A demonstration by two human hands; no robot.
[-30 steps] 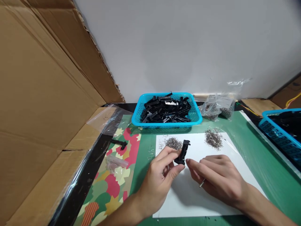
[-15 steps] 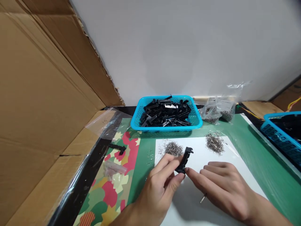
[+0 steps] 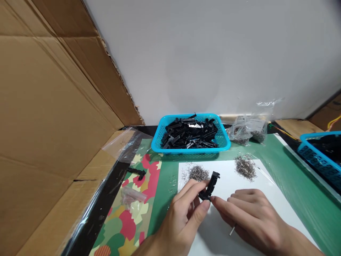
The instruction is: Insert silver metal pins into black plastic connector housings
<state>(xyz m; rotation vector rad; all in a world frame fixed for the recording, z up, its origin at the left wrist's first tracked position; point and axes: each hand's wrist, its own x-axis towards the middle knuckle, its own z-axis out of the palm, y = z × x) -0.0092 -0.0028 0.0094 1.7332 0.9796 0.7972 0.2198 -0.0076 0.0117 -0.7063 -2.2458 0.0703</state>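
Note:
Above the white sheet (image 3: pixel 205 229), my left hand (image 3: pixel 183 217) pinches a black plastic part (image 3: pixel 212 183) between thumb and fingers. The part stands tilted, its notched long arm pointing up and its wider foot at the thumb. My right hand (image 3: pixel 253 217) is closed, its index fingertip against the foot of the part. A thin silvery rod (image 3: pixel 232 230) sticks out below the curled fingers; its other end is hidden in the hand. Just behind my left hand lies a pile of small metal pins (image 3: pixel 198 172). A second pile of metal pieces (image 3: pixel 245 168) lies further right.
A blue basket (image 3: pixel 190 150) of black plastic parts stands at the back, beside clear bags (image 3: pixel 241 133) of metal pieces. Another blue basket (image 3: pixel 318 160) is at the right. On the patterned sheet lie a black part (image 3: pixel 137 172) and a small plastic bag (image 3: pixel 132 196). Cardboard (image 3: pixel 53 106) walls the left.
The whole view has shifted slightly, so everything sits a little lower. Both hands keep nearly the same pose, and the right index fingertip stays at the foot of the black part.

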